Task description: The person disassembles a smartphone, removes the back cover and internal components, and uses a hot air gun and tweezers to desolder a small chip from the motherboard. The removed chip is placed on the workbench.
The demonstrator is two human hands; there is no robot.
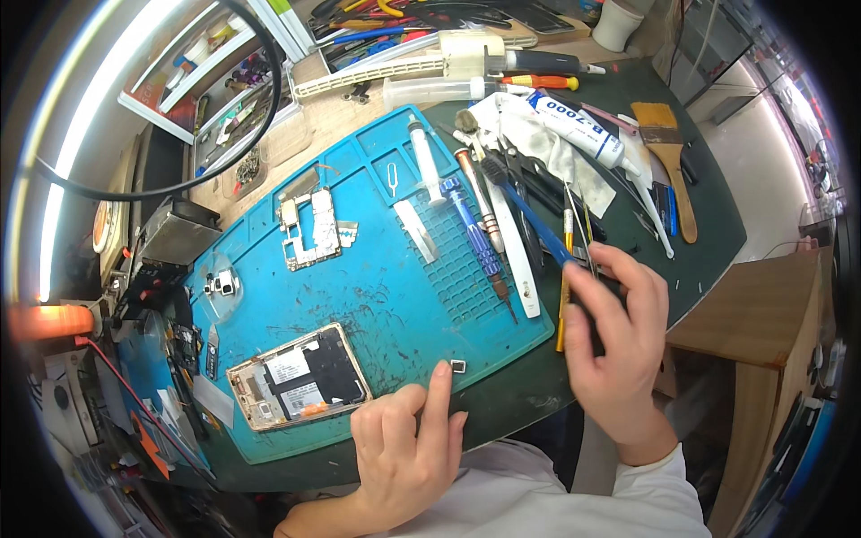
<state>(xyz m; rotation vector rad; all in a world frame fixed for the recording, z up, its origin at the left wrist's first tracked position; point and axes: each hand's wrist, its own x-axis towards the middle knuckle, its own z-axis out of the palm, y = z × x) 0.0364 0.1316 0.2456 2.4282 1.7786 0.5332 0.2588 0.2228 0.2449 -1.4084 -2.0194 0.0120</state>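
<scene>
My left hand [408,448] rests at the mat's near edge, index finger stretched out and the other fingers curled, with nothing in it. Its index fingertip is right beside a small square metal part [458,367]. To the right, my right hand [619,345] has its fingertips at the handle end of a blue-handled brush [525,213], which leans over other tools. Its thumb is apart, near a thin yellow-handled tool [562,323]. An opened phone body [336,363] lies on the blue work mat [395,314]. Farther back sits a phone circuit board [312,224].
A blue screwdriver [475,229], a white pry stick [518,269] and a syringe [423,157] lie right of the board. Beyond are a glue tube [578,125] and a wide wooden brush [668,166]. A ring-shaped frame [272,85] crosses the upper left.
</scene>
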